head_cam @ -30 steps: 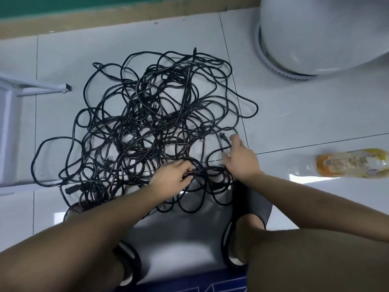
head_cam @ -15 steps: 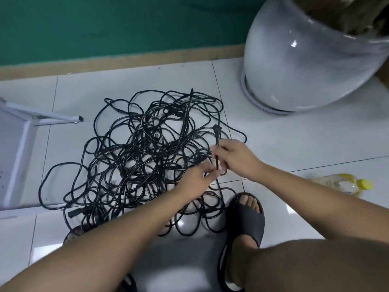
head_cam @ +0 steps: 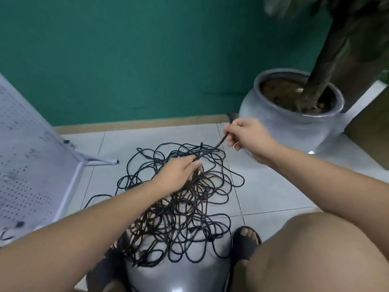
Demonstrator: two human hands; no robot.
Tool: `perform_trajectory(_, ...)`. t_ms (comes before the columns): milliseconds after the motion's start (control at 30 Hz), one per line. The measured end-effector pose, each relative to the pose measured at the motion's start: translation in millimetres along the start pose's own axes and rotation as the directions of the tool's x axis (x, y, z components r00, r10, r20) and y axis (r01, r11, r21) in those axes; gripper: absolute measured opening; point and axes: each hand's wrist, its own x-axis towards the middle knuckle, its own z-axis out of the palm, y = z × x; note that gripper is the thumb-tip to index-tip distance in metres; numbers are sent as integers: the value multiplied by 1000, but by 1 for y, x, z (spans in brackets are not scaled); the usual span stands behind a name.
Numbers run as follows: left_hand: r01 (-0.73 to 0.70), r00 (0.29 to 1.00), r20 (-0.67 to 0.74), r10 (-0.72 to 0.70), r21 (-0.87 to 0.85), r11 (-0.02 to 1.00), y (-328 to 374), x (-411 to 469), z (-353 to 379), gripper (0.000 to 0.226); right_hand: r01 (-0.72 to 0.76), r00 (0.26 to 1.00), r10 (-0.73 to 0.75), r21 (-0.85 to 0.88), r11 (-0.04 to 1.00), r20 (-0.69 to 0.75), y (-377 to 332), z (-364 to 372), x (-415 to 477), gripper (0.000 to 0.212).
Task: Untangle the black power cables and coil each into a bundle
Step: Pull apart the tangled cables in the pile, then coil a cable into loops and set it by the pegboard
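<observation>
On a white tiled floor [head_cam: 273, 186] lies a loose tangle of thin black power cables [head_cam: 181, 209]. The right hand [head_cam: 246, 137] grips one cable [head_cam: 212, 149] near its plug [head_cam: 229, 116], raised above the heap; the left hand [head_cam: 179, 173] pinches it at the heap. Best pulled slowly, so the loops slip free rather than knot.

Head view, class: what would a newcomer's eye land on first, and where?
The big tangle of black cables sprawls on the white floor tiles in the middle, reaching the person's feet. One strand rises from it: the right hand grips it near its plug, the left hand pinches it lower down. A grey plant pot stands at the right by the green wall.
</observation>
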Motion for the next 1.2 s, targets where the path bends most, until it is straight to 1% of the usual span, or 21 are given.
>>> perform_trajectory(100,-53,997,-50,55,33,998,35,-23,-41,33,63,990,-62,2,998,-126,-41,-4,-17,25)
perform_trajectory(167,-102,990,-89,106,55,993,59,-41,-67,34,116,974,-119,-24,993,-195,-64,0,-28,20)
perform_trajectory(200,-135,983,-118,141,62,989,70,-50,-79,33,132,964,-137,-37,991,-227,-74,3,-32,23)
perform_trajectory(267,-193,961,-195,197,42,980,89,-68,-101,30,153,953,-167,-75,985,-253,-94,12,-43,40)
perform_trajectory(333,-233,933,-287,217,-23,972,104,-81,-123,29,157,973,-166,-69,985,-160,-112,24,-58,36)
perform_trajectory(400,-264,906,-363,218,-81,961,111,-88,-143,31,141,990,-141,24,990,-14,-124,41,-74,51)
perform_trajectory(467,-292,887,-420,192,-188,938,114,-91,-160,34,141,984,-157,175,974,81,-128,60,-89,62)
perform_trajectory(533,-311,873,-470,129,-335,890,116,-92,-176,36,156,978,-188,276,949,94,-128,75,-100,62)
perform_trajectory(567,-313,868,-488,94,-390,866,116,-92,-182,37,183,974,-214,284,941,80,-127,82,-106,55)
perform_trajectory(633,-314,859,-510,52,-443,840,115,-93,-192,38,260,962,-272,247,934,16,-126,92,-112,33)
perform_trajectory(700,-318,859,-511,37,-475,820,113,-92,-193,37,252,966,-257,231,940,-8,-125,98,-114,24)
perform_trajectory(733,-312,863,-505,29,-486,816,112,-90,-192,38,214,975,-223,216,953,18,-125,101,-113,22)
perform_trajectory(833,-299,884,-465,38,-501,812,111,-82,-181,39,106,971,-138,164,981,196,-123,113,-109,15)
perform_trajectory(900,-314,905,-420,67,-553,772,116,-78,-175,39,146,958,-174,131,981,229,-124,123,-105,7)
perform_trajectory(967,-286,924,-380,47,-603,745,122,-74,-175,39,209,955,-208,18,978,213,-127,129,-98,11)
perform_trajectory(1033,-266,924,-382,14,-615,743,124,-72,-179,40,275,952,-242,-175,945,189,-129,131,-91,17)
perform_trajectory(1067,-270,910,-414,9,-579,769,121,-69,-182,40,310,946,-268,-274,910,183,-130,131,-87,26)
perform_trajectory(1100,-272,888,-459,17,-495,825,118,-65,-185,39,339,939,-293,-342,876,180,-131,131,-84,34)
perform_trajectory(1133,-263,868,-495,40,-391,882,114,-63,-188,37,355,934,-309,-365,861,180,-132,132,-83,40)
perform_trajectory(1167,-263,854,-516,66,-318,911,111,-60,-189,32,362,931,-318,-348,865,179,-132,133,-81,44)
perform_trajectory(1200,-279,853,-517,78,-324,904,107,-57,-189,27,363,930,-323,-302,881,175,-131,133,-77,45)
